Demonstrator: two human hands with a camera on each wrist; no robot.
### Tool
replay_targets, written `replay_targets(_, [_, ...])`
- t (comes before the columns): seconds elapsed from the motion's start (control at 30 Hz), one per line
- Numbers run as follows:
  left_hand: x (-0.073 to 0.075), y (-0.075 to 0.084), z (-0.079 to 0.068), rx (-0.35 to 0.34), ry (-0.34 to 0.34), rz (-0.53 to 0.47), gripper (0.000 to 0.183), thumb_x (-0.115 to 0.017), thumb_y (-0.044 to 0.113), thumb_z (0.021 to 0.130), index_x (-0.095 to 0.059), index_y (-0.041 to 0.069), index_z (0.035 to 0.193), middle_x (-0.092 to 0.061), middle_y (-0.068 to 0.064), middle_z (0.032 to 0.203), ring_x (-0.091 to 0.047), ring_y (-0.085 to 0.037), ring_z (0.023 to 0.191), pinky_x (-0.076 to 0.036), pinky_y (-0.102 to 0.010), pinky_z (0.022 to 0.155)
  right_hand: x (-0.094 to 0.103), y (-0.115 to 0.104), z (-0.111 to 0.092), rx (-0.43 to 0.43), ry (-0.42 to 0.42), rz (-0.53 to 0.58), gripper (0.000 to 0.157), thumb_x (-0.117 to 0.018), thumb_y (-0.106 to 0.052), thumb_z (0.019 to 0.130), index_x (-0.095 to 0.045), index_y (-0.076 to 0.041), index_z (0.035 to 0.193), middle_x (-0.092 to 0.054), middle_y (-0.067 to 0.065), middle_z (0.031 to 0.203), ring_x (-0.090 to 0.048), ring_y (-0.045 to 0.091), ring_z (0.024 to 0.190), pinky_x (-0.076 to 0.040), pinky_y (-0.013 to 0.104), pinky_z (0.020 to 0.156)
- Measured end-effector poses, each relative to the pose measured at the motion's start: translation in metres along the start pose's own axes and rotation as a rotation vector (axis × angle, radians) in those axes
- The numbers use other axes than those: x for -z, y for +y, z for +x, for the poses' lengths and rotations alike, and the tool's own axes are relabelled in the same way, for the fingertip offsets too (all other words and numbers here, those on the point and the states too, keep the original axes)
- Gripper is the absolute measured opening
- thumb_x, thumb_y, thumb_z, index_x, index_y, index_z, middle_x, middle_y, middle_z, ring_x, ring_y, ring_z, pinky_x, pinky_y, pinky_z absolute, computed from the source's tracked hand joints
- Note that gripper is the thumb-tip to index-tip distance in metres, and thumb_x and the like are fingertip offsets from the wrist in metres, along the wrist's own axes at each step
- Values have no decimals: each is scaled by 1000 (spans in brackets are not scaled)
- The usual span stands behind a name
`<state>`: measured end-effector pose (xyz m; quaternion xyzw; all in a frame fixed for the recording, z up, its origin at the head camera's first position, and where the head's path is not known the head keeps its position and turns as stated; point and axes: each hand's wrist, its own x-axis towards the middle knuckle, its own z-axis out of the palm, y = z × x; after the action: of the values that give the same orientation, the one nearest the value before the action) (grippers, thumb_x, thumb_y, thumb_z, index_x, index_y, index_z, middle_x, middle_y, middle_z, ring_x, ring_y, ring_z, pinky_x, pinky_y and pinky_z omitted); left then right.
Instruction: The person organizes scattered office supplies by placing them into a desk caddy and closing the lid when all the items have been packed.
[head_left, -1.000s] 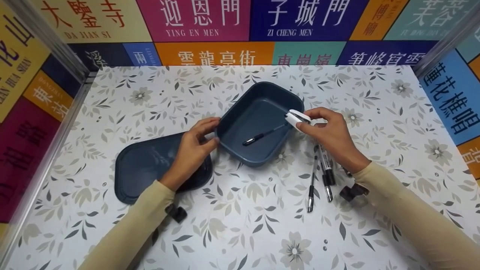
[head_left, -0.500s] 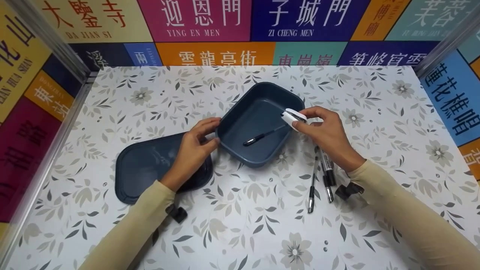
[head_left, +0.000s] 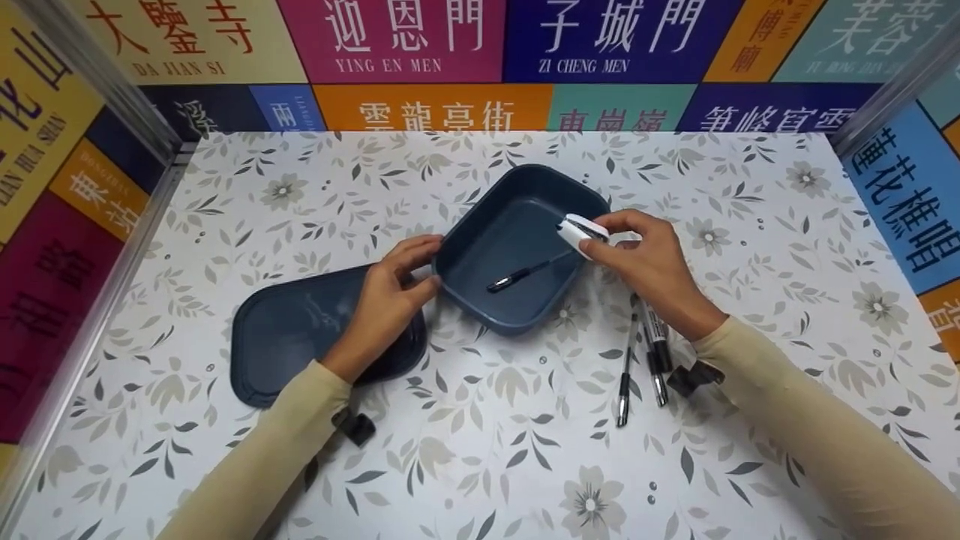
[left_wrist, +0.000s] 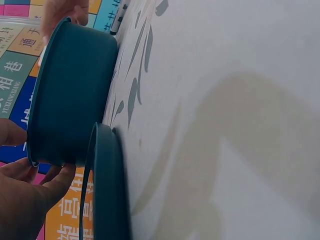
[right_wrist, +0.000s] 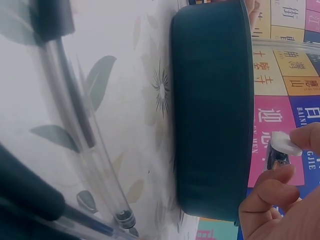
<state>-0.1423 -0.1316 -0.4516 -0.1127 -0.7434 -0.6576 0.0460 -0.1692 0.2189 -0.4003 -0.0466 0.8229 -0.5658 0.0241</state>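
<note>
A dark blue plastic box (head_left: pixel 517 319) stands uncovered on the table, one black-capped pen (head_left: pixel 510 280) lying inside. My left hand (head_left: pixel 390 292) holds the box at its left corner, thumb and fingers on either side of that corner; the left wrist view shows the thumb (left_wrist: pixel 12 133) by the rim. Above the right rim, my right hand (head_left: pixel 649 255) pinches a small white stapler (head_left: pixel 581 232) between thumb and fingers. In the right wrist view the stapler (right_wrist: pixel 284 144) shows its white top and metal underside, beyond the box wall (right_wrist: pixel 212 110).
The matching blue lid (head_left: pixel 300 330) lies flat at the left, partly under the left forearm. Right of the box are a clear-barrelled pen (head_left: pixel 624 390), another pen (head_left: pixel 660 388) and a black-capped marker (head_left: pixel 660 349), close to the right wrist. Printed panels (head_left: pixel 435 109) wall the table's back and sides.
My right hand has moved a little left with the stapler, further over the box's right rim. The left hand, box and lid stay where they were.
</note>
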Motion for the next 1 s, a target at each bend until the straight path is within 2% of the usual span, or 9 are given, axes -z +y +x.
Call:
replay_targets(0.2, [0, 0, 1, -3, -5, -6, 49, -71, -10, 92, -69, -10, 141, -66, -15, 150, -67, -39, 133, -56, -37, 105, -3, -3, 4, 6, -3, -7, 40, -85, -27, 97, -75, -4, 128, -67, 11, 124, -72, 15, 80, -57, 26, 69])
replay_targets(0.33, [1, 1, 0, 13, -14, 6, 49, -71, -8, 94, -68, -8, 143, -65, -11, 152, -67, -35, 135, -55, -41, 105, -5, -6, 7, 22, 1, -18, 38, -86, -26, 96, -77, -4, 126, -67, 9, 116, -68, 11, 73, -52, 24, 63])
replay_targets(0.43, [0, 2, 0, 24, -14, 5, 50, -70, -7, 94, -67, -8, 144, -65, -10, 152, -67, -32, 135, -54, -44, 104, -8, -7, 11, 40, 7, -36, 36, -86, -25, 96, -78, -4, 123, -67, 7, 111, -65, 11, 71, -52, 23, 65])
replay_targets(0.57, [0, 1, 0, 15, -9, -9, 49, -71, -8, 93, -68, -9, 143, -65, -13, 151, -67, -34, 134, -55, -46, 107, -13, -9, 15, 59, 18, -58, 35, -87, -24, 94, -79, -4, 121, -68, 7, 108, -63, 13, 75, -53, 22, 69])
replay_targets(0.77, [-1, 1, 0, 12, -12, -13, 49, -71, -8, 93, -68, -9, 143, -65, -13, 151, -67, -34, 134, -56, -40, 105, -18, -10, 20, 67, 19, -76, 37, -88, -23, 94, -79, -2, 123, -71, 10, 111, -63, 16, 83, -51, 21, 72])
replay_targets(1.0, [0, 1, 0, 7, -7, -24, 49, -70, -9, 94, -68, -10, 142, -65, -14, 151, -68, -34, 133, -55, -51, 109, -22, -13, 24, 50, 20, -83, 37, -88, -22, 93, -79, -1, 122, -74, 12, 114, -68, 19, 90, -53, 21, 75])
